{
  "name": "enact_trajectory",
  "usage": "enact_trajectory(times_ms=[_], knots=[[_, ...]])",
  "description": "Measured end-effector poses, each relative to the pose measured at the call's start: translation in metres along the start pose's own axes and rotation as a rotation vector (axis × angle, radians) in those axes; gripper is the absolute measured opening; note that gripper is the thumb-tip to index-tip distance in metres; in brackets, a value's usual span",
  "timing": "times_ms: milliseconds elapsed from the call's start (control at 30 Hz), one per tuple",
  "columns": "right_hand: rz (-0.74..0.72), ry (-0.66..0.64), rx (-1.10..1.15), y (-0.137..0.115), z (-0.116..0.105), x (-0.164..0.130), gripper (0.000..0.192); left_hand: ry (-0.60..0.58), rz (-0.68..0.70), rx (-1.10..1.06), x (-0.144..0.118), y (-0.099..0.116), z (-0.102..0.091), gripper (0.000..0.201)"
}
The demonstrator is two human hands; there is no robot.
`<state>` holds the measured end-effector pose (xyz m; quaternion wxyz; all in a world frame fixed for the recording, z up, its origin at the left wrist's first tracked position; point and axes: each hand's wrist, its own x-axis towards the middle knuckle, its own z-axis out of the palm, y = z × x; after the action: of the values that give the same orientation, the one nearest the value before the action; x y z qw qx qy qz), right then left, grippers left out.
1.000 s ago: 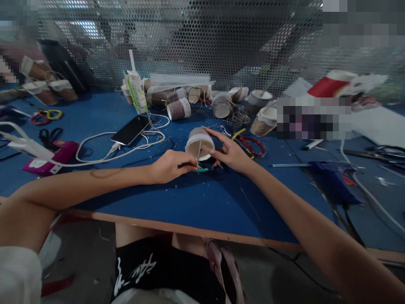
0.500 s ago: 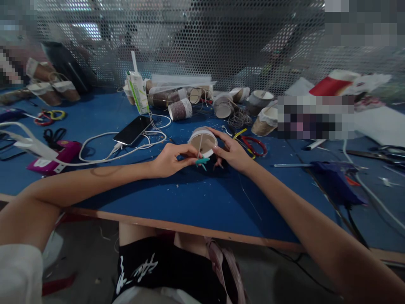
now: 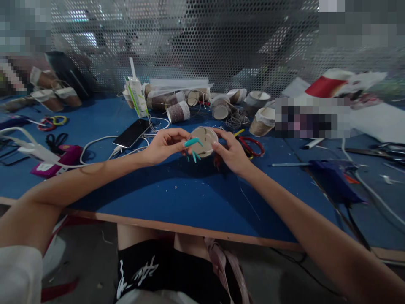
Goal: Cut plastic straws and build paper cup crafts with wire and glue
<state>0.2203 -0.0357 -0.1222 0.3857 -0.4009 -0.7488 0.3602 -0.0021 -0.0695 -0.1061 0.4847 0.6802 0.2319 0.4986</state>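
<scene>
A paper cup [image 3: 209,146] is held just above the blue table, its pale mouth facing me. My right hand [image 3: 233,153] grips its right side, thumb at the rim and fingers behind the wall. Long teal nails show on my left hand [image 3: 168,145], which is closed at the cup's left edge. The left thumb's nail reaches across the mouth; the curled fingers sit at the rim, partly hidden. A dark mark or strand shows inside the cup. Scissors with red handles [image 3: 253,145] lie just right of my right hand.
Behind the hands are several cord-wrapped cups [image 3: 178,112], a drink carton [image 3: 137,97] and a tangle of cord [image 3: 237,118]. A phone [image 3: 131,133] with white cable lies left. Glue guns flank me, one magenta [image 3: 57,162], one blue [image 3: 337,179]. A perforated metal screen [image 3: 196,42] stands behind.
My left hand has shifted slightly left and up, from pinching a pale strand across the cup's mouth to the cup's left rim. The cup's mouth has turned a little; my right hand still holds it.
</scene>
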Motion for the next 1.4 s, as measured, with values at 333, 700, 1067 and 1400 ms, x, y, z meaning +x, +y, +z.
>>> enact_trajectory(times_ms=[333,700,1067,1400], knots=[[-0.159,0.043,-0.147,0.004,-0.001,0.000,0.059,0.014,-0.026,0.115,-0.004,-0.007,-0.003,0.033],[-0.313,-0.188,-0.082,0.010,-0.008,0.006,0.053,-0.243,0.261,0.552,-0.018,-0.015,0.000,0.011],[-0.321,-0.186,-0.197,0.007,-0.006,0.003,0.070,-0.232,0.354,0.735,-0.023,-0.013,0.021,0.010],[-0.336,-0.169,-0.201,0.012,-0.004,0.005,0.069,-0.392,0.196,0.657,-0.021,-0.010,0.021,0.024]])
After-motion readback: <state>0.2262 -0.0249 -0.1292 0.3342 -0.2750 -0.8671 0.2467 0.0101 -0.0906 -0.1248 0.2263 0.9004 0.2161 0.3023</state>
